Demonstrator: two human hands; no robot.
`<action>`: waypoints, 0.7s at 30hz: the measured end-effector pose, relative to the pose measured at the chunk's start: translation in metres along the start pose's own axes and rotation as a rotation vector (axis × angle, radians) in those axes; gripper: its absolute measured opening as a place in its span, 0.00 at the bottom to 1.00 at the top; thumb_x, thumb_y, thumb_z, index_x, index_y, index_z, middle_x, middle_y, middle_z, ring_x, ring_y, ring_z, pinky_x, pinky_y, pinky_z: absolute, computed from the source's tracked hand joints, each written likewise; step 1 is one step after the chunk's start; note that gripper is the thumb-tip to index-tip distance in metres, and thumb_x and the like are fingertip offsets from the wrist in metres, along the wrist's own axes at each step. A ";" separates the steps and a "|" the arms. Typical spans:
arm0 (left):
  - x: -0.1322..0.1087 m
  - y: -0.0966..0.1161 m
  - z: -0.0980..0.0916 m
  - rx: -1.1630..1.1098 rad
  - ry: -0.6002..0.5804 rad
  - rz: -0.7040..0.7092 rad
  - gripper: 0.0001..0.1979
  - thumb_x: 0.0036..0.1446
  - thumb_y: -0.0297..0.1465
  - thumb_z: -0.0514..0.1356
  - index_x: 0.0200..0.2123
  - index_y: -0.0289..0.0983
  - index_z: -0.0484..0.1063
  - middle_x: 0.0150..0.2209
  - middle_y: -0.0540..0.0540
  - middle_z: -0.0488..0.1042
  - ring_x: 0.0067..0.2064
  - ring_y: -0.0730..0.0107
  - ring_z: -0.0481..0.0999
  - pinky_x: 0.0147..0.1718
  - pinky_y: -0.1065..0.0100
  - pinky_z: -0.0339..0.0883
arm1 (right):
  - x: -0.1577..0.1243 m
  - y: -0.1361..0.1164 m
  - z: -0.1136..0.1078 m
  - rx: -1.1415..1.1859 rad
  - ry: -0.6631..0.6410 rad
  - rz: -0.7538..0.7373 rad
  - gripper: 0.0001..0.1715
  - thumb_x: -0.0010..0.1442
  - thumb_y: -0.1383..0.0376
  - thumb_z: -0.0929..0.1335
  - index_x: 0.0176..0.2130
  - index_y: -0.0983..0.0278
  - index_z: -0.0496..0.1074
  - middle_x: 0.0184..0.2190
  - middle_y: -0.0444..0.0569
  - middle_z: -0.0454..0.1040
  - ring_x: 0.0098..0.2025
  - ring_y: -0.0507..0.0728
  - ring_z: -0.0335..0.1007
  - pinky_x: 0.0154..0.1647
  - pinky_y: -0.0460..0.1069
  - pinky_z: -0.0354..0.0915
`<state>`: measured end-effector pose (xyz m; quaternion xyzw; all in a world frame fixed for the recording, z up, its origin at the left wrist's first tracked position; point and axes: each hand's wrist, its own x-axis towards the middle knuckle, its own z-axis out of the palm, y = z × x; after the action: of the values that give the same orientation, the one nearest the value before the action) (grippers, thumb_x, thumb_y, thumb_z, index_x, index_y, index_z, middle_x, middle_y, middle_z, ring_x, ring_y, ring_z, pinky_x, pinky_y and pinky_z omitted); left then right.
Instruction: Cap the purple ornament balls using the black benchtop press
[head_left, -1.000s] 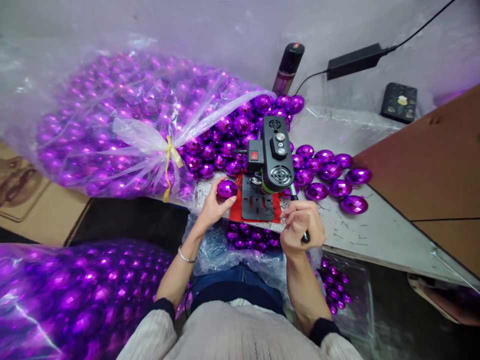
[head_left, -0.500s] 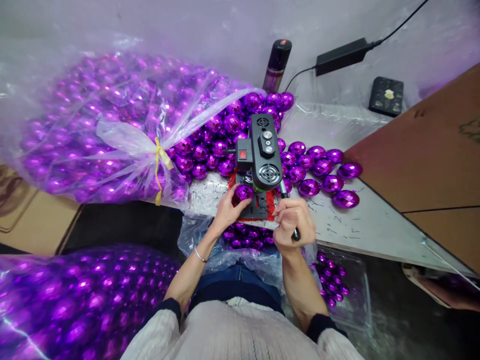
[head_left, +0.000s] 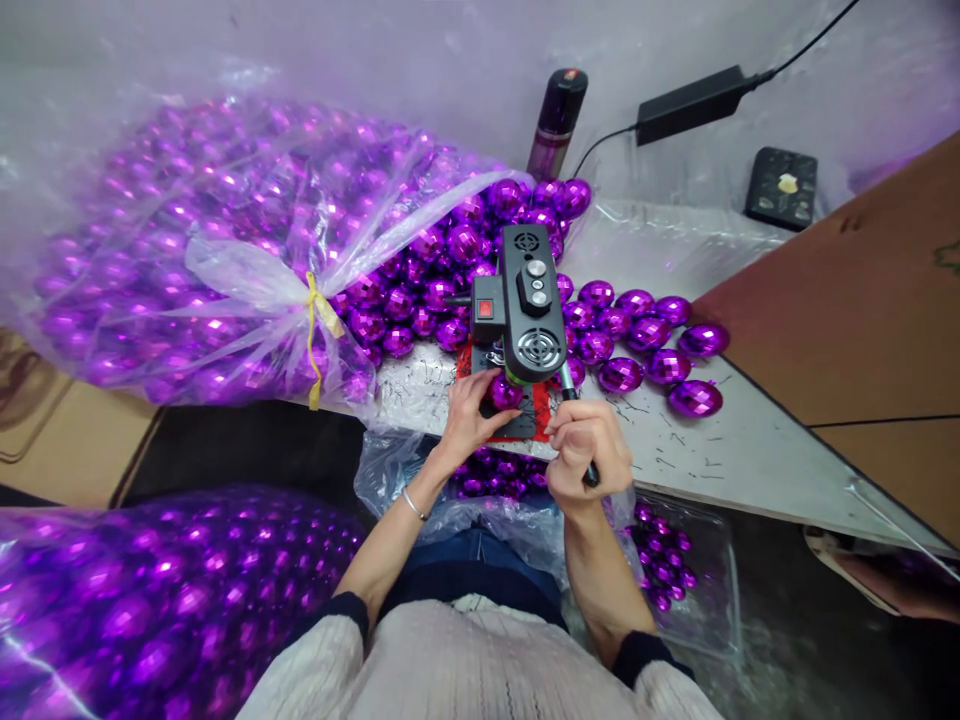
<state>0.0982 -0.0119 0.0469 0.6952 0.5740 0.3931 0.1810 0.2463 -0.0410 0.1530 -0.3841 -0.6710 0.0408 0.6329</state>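
Between the thumb and fingers of my left hand (head_left: pixel 474 412) is a shiny purple faceted ball (head_left: pixel 505 391). It sits at the front of a small black bench drill press (head_left: pixel 534 300), under the machine's head, whose lower parts are hidden from above. My right hand (head_left: pixel 589 448) is wrapped round the black-gripped lever (head_left: pixel 591 474) on the machine's right side. Beneath the machine is a black base plate (head_left: pixel 517 425) on a red patch of the table. More purple balls lie on both sides of the machine.
A clear bag of purple balls (head_left: pixel 247 250), tied with yellow ribbon, fills the table's left. A spray can (head_left: pixel 556 122), a power adapter (head_left: pixel 694 104) and a black box (head_left: pixel 781 187) stand behind. Cardboard (head_left: pixel 855 290) borders the right. Another full bag (head_left: pixel 172 610) lies lower left.
My left hand has moved slightly right with the purple ball, bringing it closer under the front of the machine's head. My right hand stays on the lever.
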 end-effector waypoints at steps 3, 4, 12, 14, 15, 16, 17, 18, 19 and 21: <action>-0.001 -0.005 0.005 -0.036 -0.007 0.009 0.36 0.53 0.48 0.72 0.60 0.40 0.70 0.55 0.38 0.78 0.56 0.50 0.76 0.57 0.51 0.67 | -0.002 0.000 0.000 -0.001 -0.003 0.006 0.17 0.70 0.68 0.61 0.28 0.61 0.65 0.27 0.44 0.70 0.28 0.51 0.68 0.28 0.49 0.63; -0.001 -0.007 0.007 -0.039 -0.016 0.006 0.36 0.52 0.48 0.72 0.61 0.40 0.70 0.54 0.38 0.78 0.56 0.50 0.76 0.57 0.51 0.67 | -0.003 0.001 0.000 -0.004 -0.004 0.008 0.17 0.70 0.68 0.61 0.28 0.61 0.64 0.27 0.44 0.70 0.29 0.51 0.68 0.28 0.49 0.63; -0.001 -0.008 0.009 -0.041 -0.006 0.023 0.35 0.53 0.48 0.72 0.60 0.40 0.71 0.53 0.38 0.79 0.54 0.52 0.77 0.55 0.52 0.68 | -0.029 0.022 0.010 0.020 0.063 -0.064 0.19 0.72 0.63 0.59 0.28 0.60 0.64 0.28 0.43 0.71 0.26 0.50 0.69 0.36 0.52 0.71; -0.001 -0.008 0.009 -0.046 0.012 0.048 0.34 0.55 0.48 0.71 0.60 0.38 0.71 0.53 0.38 0.80 0.53 0.52 0.78 0.54 0.53 0.68 | -0.035 0.027 0.014 0.038 0.089 -0.068 0.20 0.73 0.63 0.59 0.28 0.60 0.63 0.28 0.42 0.70 0.26 0.50 0.69 0.37 0.53 0.72; -0.001 -0.008 0.009 -0.047 0.017 0.057 0.34 0.55 0.48 0.70 0.60 0.38 0.71 0.52 0.38 0.80 0.53 0.52 0.78 0.54 0.53 0.68 | -0.037 0.029 0.015 0.055 0.100 -0.064 0.20 0.73 0.62 0.58 0.28 0.60 0.63 0.28 0.42 0.69 0.26 0.50 0.69 0.35 0.52 0.72; -0.001 -0.008 0.009 -0.045 0.018 0.062 0.34 0.56 0.48 0.70 0.60 0.38 0.71 0.52 0.37 0.80 0.53 0.53 0.78 0.54 0.53 0.68 | -0.038 0.030 0.017 0.074 0.108 -0.057 0.20 0.73 0.62 0.58 0.28 0.60 0.63 0.28 0.42 0.69 0.26 0.50 0.69 0.33 0.52 0.72; -0.001 -0.008 0.009 -0.041 0.017 0.064 0.34 0.56 0.48 0.70 0.60 0.38 0.71 0.52 0.37 0.80 0.53 0.52 0.78 0.54 0.53 0.68 | -0.039 0.031 0.018 0.093 0.112 -0.053 0.20 0.73 0.62 0.58 0.28 0.60 0.62 0.28 0.42 0.68 0.26 0.50 0.68 0.31 0.51 0.71; -0.001 -0.008 0.009 -0.037 0.016 0.065 0.34 0.56 0.48 0.70 0.60 0.38 0.71 0.52 0.37 0.80 0.53 0.52 0.78 0.54 0.53 0.68 | -0.040 0.032 0.019 0.109 0.115 -0.051 0.20 0.73 0.61 0.58 0.28 0.60 0.62 0.28 0.42 0.67 0.26 0.50 0.68 0.29 0.51 0.70; -0.001 -0.008 0.010 -0.036 0.017 0.067 0.34 0.56 0.48 0.70 0.60 0.38 0.71 0.52 0.37 0.80 0.53 0.52 0.78 0.54 0.52 0.68 | -0.040 0.033 0.020 0.122 0.119 -0.051 0.20 0.73 0.61 0.58 0.28 0.59 0.62 0.28 0.42 0.66 0.26 0.50 0.68 0.27 0.50 0.70; -0.001 -0.009 0.010 -0.041 0.028 0.080 0.34 0.56 0.49 0.69 0.60 0.37 0.71 0.52 0.37 0.80 0.53 0.52 0.78 0.54 0.52 0.69 | -0.042 0.035 0.022 0.146 0.115 -0.056 0.20 0.73 0.60 0.58 0.28 0.60 0.62 0.28 0.43 0.66 0.26 0.51 0.68 0.26 0.50 0.70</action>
<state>0.1003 -0.0084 0.0340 0.7081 0.5400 0.4214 0.1716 0.2393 -0.0305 0.0950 -0.3199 -0.6394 0.0497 0.6974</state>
